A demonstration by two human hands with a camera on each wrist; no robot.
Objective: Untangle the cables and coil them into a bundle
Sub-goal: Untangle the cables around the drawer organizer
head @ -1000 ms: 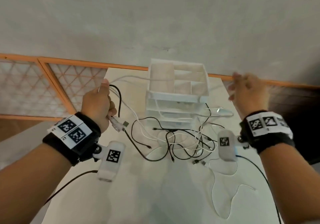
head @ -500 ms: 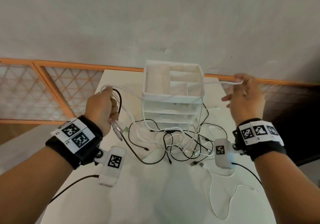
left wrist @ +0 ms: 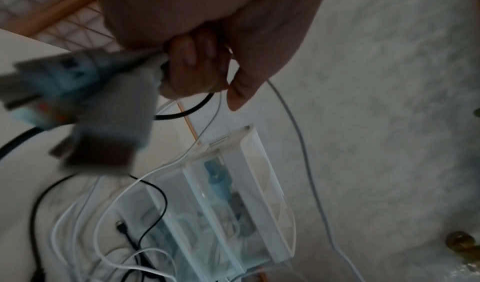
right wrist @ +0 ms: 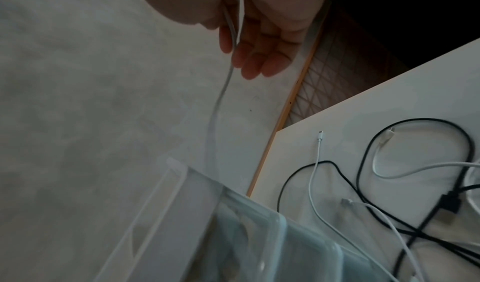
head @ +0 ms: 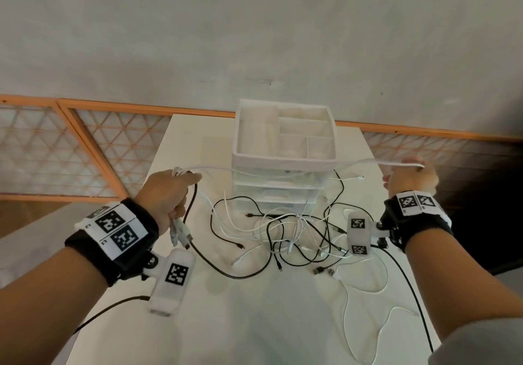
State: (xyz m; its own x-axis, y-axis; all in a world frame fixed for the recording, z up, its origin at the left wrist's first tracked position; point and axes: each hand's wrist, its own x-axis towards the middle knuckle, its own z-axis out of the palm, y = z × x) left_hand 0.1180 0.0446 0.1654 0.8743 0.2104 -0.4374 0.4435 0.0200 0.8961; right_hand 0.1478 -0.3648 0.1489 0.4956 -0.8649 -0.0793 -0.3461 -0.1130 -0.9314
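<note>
A drawer organizer [head: 283, 155] stands behind the white cable [head: 353, 164] both hands' fingers [left wrist: 187, 52] grip.

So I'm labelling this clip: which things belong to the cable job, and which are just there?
Part of the job:
- white cable stretched between left hand and right hand
- plug ends gripped in the left hand
- tangled cables on the table

Just there:
- drawer organizer
</note>
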